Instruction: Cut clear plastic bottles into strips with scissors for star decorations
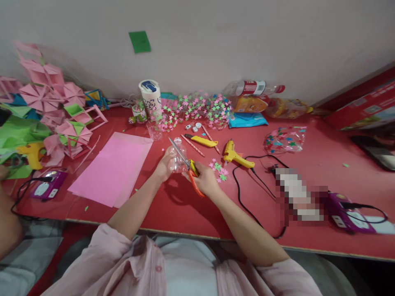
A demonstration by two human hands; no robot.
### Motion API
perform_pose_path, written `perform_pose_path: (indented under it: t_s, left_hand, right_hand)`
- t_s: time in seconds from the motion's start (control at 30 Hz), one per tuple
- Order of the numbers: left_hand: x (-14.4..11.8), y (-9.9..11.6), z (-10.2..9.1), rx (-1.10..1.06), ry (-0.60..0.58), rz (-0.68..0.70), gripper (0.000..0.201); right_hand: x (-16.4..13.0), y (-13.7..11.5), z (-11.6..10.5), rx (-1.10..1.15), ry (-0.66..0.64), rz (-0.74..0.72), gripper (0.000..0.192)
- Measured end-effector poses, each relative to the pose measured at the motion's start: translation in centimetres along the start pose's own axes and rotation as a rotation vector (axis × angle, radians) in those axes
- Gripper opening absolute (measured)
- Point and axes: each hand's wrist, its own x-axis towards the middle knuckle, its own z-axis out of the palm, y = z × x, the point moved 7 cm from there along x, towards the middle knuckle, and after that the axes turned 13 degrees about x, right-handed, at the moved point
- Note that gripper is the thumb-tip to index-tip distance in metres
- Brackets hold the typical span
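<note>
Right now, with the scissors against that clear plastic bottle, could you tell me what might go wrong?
1. The scissors in the right hand point toward the left hand gripping the clear plastic bottle; a slip on the smooth plastic might nick a finger.
2. The glue gun lies close by with its black cord trailing past the right forearm; an elbow might snag it.

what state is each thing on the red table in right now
clear plastic bottle: upright, gripped by left hand
scissors: blades against the bottle, in right hand
glue gun: lying on its side, corded
utility knife: lying flat
pink paper sheets: flat, stacked
cola bottle: lying on its side, capped
</note>
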Motion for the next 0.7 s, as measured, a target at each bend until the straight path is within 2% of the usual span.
perform_pose_path:
  t_s: [0.2,0.33,0.47,0.63,0.7]
  left_hand:
    - [-0.01,-0.40,0.18,-0.036,-0.012,-0.050,0.027]
    - [0.10,-0.28,0.46,-0.012,-0.061,-0.038,0.035]
    - [0.02,0.00,0.94,-0.028,-0.110,-0.042,0.035]
    - [0.06,-0.36,0.81,0.001,-0.080,-0.052,0.045]
    - [0.10,-0.63,0.67,0.018,-0.080,-0.052,0.044]
  right_hand:
    - [0.13,0.44,-0.04,-0.095,0.028,0.041,0.019]
    - [0.25,0.54,-0.31,-0.022,0.059,0.036,0.024]
    - [0.36,0.68,-0.65,0.044,0.079,0.038,0.027]
    - [0.44,0.82,-0.44,0.030,0.054,0.045,0.025]
    - [0.40,0.74,-0.24,-0.001,0.033,0.041,0.022]
